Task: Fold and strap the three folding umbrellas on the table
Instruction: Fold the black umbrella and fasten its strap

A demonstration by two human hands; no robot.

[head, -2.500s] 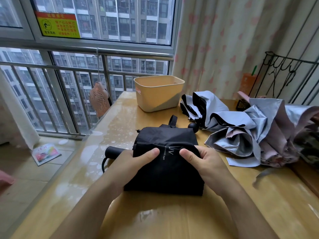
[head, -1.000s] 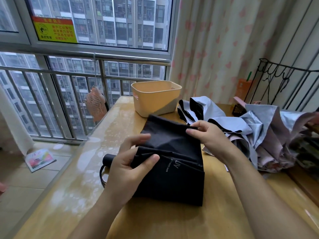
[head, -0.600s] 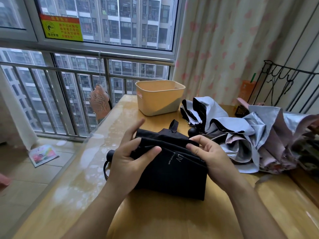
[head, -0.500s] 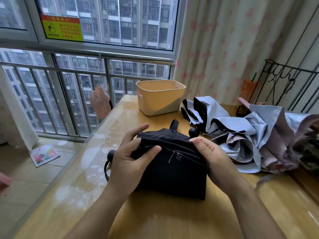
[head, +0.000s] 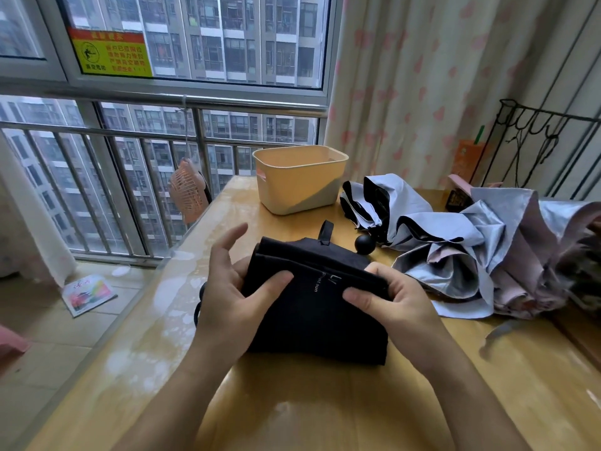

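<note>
A black folding umbrella lies across the wooden table in front of me, its cloth gathered in flat folds and its strap sticking up at the far edge. My left hand grips its left end, thumb pressed on top, two fingers lifted free. My right hand pinches the folds on the right. A light blue umbrella with a black knob lies unfolded behind. A pink and silver umbrella is crumpled at the right.
A yellow plastic basket stands at the far end of the table. A black wire rack and curtain are at the back right. The window railing runs along the left, with a small pink fan hanging on it.
My right hand lifted a black panel, laid it down over the bundle and came back to pinch the folds. My left hand kept hold of the left end.
</note>
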